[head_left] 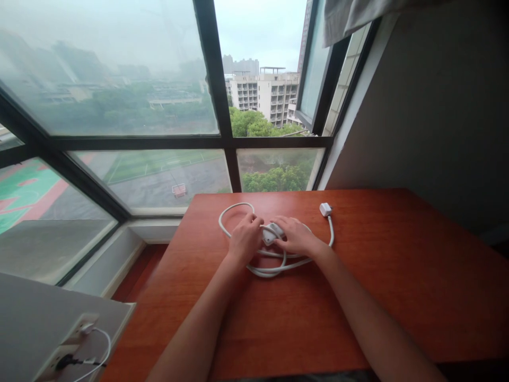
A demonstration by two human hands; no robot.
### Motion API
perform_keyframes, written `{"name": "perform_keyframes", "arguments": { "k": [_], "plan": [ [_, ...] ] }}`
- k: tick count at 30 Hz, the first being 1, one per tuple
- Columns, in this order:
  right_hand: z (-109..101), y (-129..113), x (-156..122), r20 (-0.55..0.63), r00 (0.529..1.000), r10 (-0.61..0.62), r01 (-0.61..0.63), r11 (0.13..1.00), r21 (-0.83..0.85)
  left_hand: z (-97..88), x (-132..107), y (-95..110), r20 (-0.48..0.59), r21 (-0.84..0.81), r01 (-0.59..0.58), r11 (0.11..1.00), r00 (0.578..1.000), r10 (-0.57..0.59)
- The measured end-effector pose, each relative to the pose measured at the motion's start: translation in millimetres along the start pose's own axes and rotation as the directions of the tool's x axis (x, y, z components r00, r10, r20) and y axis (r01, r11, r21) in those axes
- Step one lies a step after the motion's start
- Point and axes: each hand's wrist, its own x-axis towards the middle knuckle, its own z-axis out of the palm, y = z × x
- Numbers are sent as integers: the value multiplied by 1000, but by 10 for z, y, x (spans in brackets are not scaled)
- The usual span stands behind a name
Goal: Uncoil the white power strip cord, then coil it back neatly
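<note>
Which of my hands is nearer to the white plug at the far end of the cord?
Right. The right hand lies just left of the plug, fingers on the small white block; the left hand sits farther left, across that block.

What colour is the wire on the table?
White, all along the cord and its plug; the head view shows it clearly against the reddish-brown table.

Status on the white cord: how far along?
Done: the cord lies in loose loops on the table. In hand: left hand and right hand both rest on its white block. Left: the plug end lies loose beyond the loops; nothing binds them.
</note>
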Motion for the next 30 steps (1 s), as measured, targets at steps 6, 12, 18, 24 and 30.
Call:
{"name": "perform_keyframes", "arguments": {
  "k": [6,12,18,24,30],
  "plan": [
    [18,19,-4,-8,999,34,-34,998,55,-131,-97,-62,215,39,-106,994,972,95],
    [55,108,31,-45,994,103,-98,991,93,-50,-108,56,224,28,-42,999,974,34],
    [106,190,66,-118,991,69,-51,988,149,62,-129,202,179,-2,-105,994,978,104],
    [15,71,12,-65,981,184,-189,978,-84,126,-85,279,117,-3,-62,998,991,62],
    [-118,-81,-99,8,879,477,-456,846,-276,122,-63,262,57,-70,83,994,995,-79]
  ]
}}
